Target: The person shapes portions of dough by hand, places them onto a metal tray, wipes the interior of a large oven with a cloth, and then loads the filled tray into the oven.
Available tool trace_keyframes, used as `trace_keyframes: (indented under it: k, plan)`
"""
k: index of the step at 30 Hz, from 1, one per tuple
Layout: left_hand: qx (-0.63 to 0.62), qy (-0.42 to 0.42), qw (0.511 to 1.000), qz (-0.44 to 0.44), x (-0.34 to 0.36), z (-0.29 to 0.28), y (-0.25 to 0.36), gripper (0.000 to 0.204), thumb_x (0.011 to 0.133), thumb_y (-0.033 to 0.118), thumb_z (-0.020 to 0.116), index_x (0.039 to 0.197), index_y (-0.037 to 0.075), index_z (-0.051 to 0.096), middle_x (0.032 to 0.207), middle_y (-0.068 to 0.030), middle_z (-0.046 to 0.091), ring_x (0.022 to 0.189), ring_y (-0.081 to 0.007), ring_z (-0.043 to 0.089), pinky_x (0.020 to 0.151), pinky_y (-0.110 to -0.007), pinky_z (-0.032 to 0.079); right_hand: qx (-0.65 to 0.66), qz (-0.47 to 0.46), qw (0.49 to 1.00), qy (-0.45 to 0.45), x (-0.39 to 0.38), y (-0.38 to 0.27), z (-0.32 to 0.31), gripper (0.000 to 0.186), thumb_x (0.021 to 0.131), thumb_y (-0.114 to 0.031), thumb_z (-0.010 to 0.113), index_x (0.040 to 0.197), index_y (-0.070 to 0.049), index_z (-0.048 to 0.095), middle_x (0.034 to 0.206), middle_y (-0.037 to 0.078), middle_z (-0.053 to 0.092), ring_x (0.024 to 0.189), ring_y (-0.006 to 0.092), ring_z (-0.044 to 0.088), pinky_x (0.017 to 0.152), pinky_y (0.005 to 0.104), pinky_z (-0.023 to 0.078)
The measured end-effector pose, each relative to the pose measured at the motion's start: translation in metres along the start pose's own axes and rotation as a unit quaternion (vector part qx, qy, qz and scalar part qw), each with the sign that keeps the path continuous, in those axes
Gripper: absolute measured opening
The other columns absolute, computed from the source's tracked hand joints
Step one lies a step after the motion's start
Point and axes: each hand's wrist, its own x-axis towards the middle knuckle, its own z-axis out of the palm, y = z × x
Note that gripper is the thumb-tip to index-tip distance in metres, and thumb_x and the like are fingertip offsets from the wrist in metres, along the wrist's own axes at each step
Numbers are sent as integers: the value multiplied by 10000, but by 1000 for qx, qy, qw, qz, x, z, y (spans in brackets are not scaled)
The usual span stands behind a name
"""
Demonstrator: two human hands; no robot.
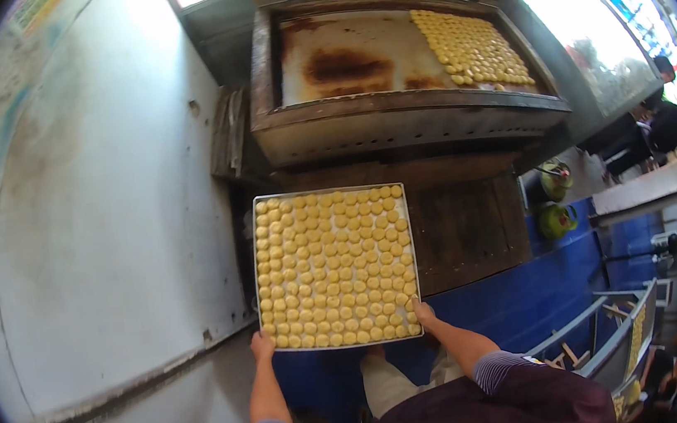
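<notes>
Both my hands carry a square, pale metal baking tray [345, 345] in front of my body. Rows of small round yellow dough pieces [335, 266] cover it. My left hand [263, 345] grips the near left corner, and my right hand [426, 316] grips the right edge close to the near corner; the fingers are mostly hidden under the tray. Beyond the tray stands an oven with a raised lid [411, 111]. Its scorched metal plate [347, 64] holds another batch of yellow rounds [470, 46] on the right side.
A tall whitish wall [103, 196] runs along my left. Green gas cylinders [557, 221] stand on the blue floor [483, 312] to the right, near a metal rack [594, 333]. A brown board [470, 230] lies below the oven. A person in dark clothes [663, 124] is at the far right.
</notes>
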Motion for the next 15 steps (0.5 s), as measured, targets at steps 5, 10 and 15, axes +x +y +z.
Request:
trace_keyframes:
  k: [5,10,15]
  plan:
    - [-17,30,997,-69,11,-3,19,596,992,501,358,1212,-10,572,1162,-304,611,1144,-488,534,976,-515,412,-15,18,998,67,-22,-15,-2,763,952,-581,343,1188,97,602,1196,332,590,1157,443,558,986,465,407]
    - [-82,30,996,25,-9,-17,39,713,996,559,284,1143,-49,627,1119,-305,635,1128,-464,560,966,-503,418,5,-33,994,100,-42,-38,-23,696,945,-574,366,1110,34,662,1098,325,629,1123,453,567,954,475,425]
    - [-36,27,998,46,-39,-35,48,736,1007,536,271,991,-67,691,974,-293,674,1021,-468,610,905,-504,439,-8,-49,990,133,-61,-61,-65,626,922,-544,431,1029,18,686,1036,317,643,1068,466,587,907,487,447]
